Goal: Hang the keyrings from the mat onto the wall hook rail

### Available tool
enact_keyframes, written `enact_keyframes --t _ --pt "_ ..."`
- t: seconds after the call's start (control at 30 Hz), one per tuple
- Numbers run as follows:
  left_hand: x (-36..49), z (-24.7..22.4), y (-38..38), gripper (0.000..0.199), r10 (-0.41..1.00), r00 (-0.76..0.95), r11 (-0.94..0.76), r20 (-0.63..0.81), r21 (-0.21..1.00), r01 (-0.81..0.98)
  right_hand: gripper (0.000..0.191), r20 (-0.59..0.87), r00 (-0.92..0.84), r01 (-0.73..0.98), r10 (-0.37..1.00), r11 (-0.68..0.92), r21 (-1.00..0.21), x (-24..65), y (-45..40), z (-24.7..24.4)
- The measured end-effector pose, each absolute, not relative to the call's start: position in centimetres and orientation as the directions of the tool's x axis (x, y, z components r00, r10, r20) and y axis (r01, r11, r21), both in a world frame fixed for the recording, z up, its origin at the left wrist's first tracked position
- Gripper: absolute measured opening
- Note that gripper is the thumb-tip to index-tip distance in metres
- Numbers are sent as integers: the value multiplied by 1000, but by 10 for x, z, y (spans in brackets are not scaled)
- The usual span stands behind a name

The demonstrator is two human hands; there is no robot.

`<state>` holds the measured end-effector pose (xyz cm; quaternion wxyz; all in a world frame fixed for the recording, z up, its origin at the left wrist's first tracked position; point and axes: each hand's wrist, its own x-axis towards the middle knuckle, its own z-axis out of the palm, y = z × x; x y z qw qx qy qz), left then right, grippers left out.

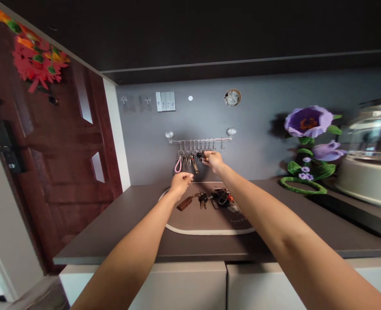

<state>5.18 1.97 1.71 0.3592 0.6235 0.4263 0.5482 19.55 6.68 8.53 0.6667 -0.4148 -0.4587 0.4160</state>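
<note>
A silver hook rail [200, 140] is fixed to the grey wall, with several key bunches hanging from it, one with a pink strap [178, 165]. My right hand [213, 160] is at the right end of the hanging keys, its fingers closed on dark keys [201, 156]. Below the rail, my left hand [181, 183] has its fingertips pinched together; whether anything small is between them cannot be made out. On a brown mat [193, 224] with a pale edge lie a brown key fob [184, 203], black keys [203, 198] and a tangled bunch of keys [222, 197].
Purple artificial flowers [309, 122], a long black object [351, 215] and a domed appliance [367, 172] stand or lie at the right. A dark shelf [210, 34] overhangs the counter [113, 224]. The red-brown door [68, 172] is at the left.
</note>
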Motion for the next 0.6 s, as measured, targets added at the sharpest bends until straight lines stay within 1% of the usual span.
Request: enact_keyframes --t 0.2,0.33,0.5,0.6 --pt "51 20 18 16 921 55 -389 385 904 177 13 298 256 -35 920 317 -948 197 67 86" --pt "50 21 17 15 917 83 -399 390 896 196 10 309 269 4 912 320 -948 200 64 87" --pt "47 21 15 14 889 171 -456 424 848 269 7 382 227 68 896 377 -924 203 52 84" --pt "44 21 14 16 860 253 -508 444 792 337 9 424 202 98 883 412 -906 202 40 79"
